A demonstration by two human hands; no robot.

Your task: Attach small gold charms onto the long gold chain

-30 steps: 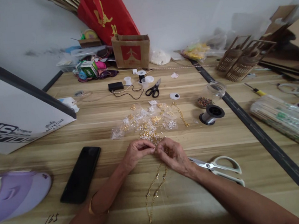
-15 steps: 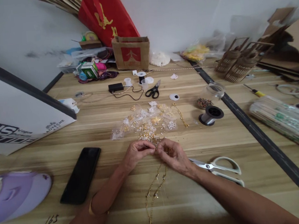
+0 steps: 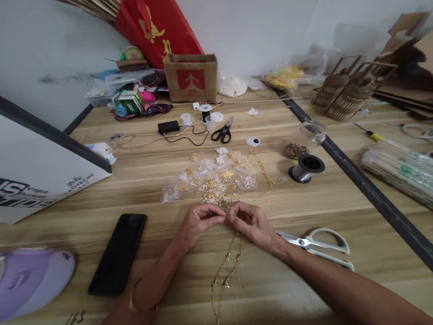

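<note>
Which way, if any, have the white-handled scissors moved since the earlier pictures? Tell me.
No, and so no direction to give: judged against the dark strip to their right, the white-handled scissors keep the same place and angle.

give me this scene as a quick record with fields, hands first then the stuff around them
left hand: fingertips close to the right hand's; anything pinched is too small to tell
right hand: fingers curled, at the upper end of the gold chain
gold chain: looped on the table, below the hands in the picture
beyond hands: small gold and silver pieces, some in clear bags
scissors: white-handled pair by the right forearm; black-handled pair farther back
phone: dark screen, left of the left forearm
</note>
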